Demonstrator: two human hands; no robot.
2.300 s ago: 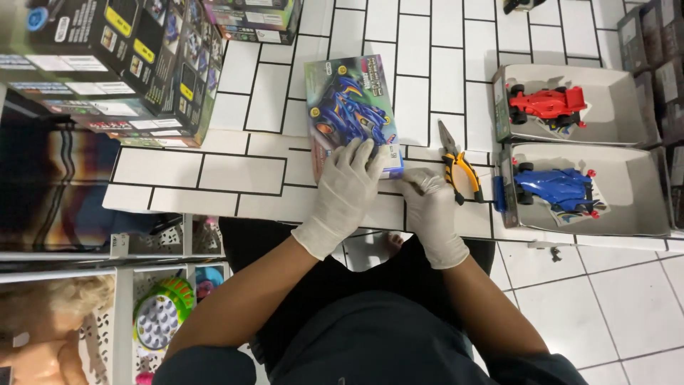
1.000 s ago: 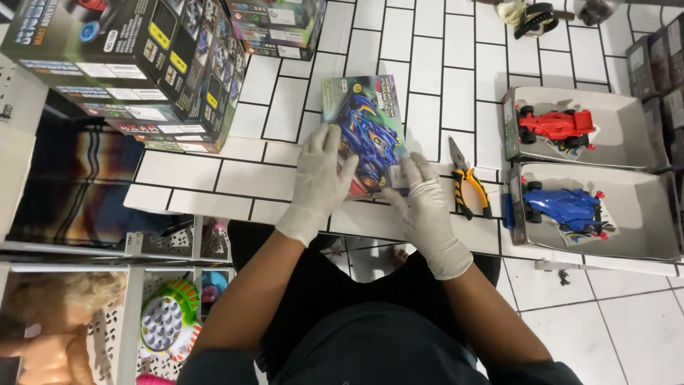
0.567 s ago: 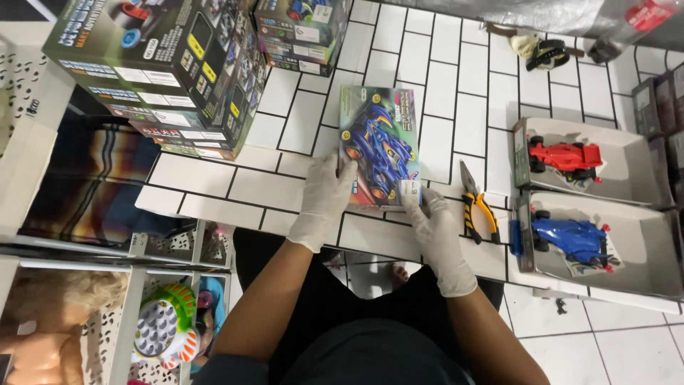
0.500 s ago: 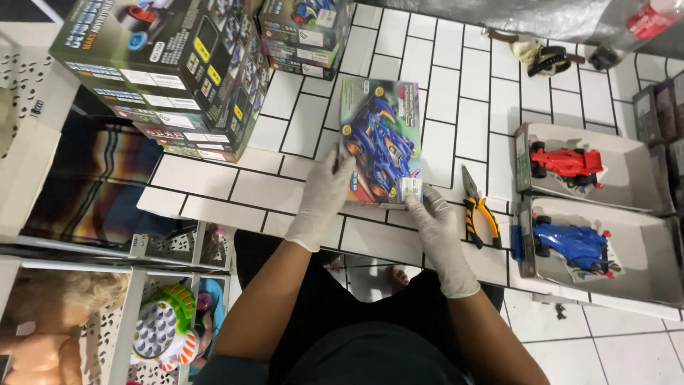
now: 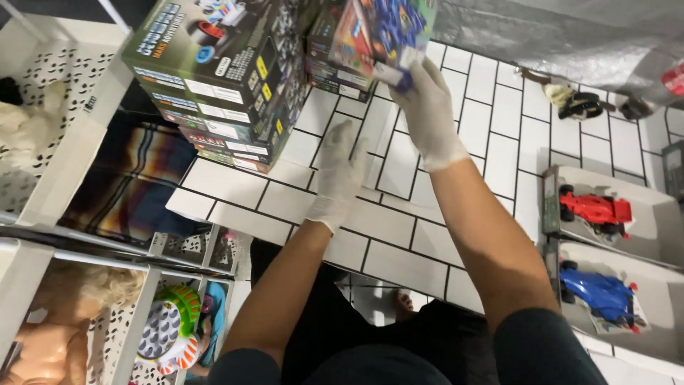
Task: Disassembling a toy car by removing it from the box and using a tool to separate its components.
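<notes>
White-tiled counter with dark grout (image 5: 399, 235): stacked dark cardboard toy boxes (image 5: 221, 78) at ten o'clock, two open grey trays (image 5: 641, 257) at three.

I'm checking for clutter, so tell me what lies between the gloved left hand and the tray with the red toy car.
In the head view, between the left hand and the red car's tray there is bare white tiled surface, crossed by the right forearm.

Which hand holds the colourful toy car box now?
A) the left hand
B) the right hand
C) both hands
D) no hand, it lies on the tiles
B: the right hand grips the toy car box raised, while the left hand is open and empty.
</notes>
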